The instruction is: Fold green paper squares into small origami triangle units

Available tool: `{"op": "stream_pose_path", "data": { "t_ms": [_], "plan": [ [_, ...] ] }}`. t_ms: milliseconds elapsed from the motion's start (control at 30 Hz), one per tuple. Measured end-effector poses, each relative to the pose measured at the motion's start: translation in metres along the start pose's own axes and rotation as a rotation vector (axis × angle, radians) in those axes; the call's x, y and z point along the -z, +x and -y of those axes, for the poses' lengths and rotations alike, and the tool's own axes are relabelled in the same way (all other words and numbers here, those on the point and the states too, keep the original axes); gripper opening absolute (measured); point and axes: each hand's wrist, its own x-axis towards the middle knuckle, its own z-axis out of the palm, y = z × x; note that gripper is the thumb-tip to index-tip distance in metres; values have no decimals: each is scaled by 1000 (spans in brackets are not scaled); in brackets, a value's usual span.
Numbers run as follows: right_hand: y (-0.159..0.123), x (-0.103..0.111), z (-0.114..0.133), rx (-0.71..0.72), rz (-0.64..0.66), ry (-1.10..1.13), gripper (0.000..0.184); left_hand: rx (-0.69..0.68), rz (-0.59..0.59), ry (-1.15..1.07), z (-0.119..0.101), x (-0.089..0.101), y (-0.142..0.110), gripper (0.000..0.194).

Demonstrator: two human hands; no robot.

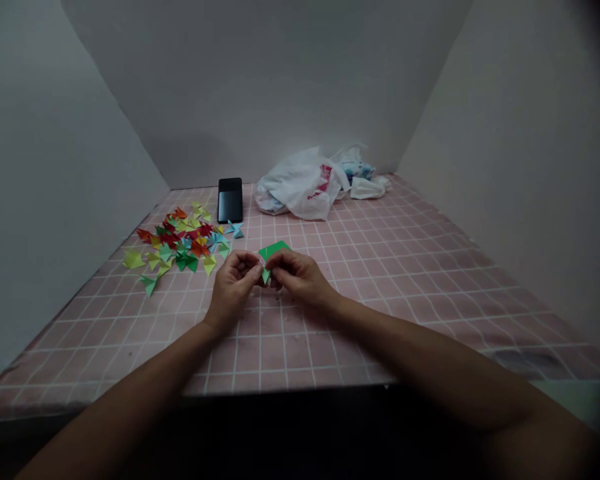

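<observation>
Just in front of the black phone (230,200) and a little to its right, a folded piece of green paper (273,250) sits between both hands, its long side slanting away from the person. The right hand (300,277), the nearer one, pinches it with curled fingers; the left hand (234,288) curls in, fingertips against it. Coloured paper pieces (180,243) lie scattered toward the phone's left.
</observation>
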Motion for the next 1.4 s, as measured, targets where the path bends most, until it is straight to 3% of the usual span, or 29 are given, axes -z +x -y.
{"op": "stream_pose_path", "data": {
  "t_ms": [167,300,567,767,933,1133,1400],
  "plan": [
    [2,2,2,-70,-32,106,21,-199,-42,170,2,1,0,16],
    [2,2,4,-76,-19,16,19,-271,-13,247,7,4,0,16],
    [-2,-1,3,39,-106,-213,8,-156,17,266,3,4,0,12],
    [-1,0,2,64,-67,-210,11,-228,-1,335,1,3,-1,10],
    [-3,-1,2,99,-84,-347,12,-247,-11,405,2,2,-2,7],
    [-6,-3,6,121,8,-287,14,-222,-34,390,6,5,-3,7],
    [-5,-3,3,64,-24,-295,12,-182,53,332,4,6,-4,15]
  ]
}}
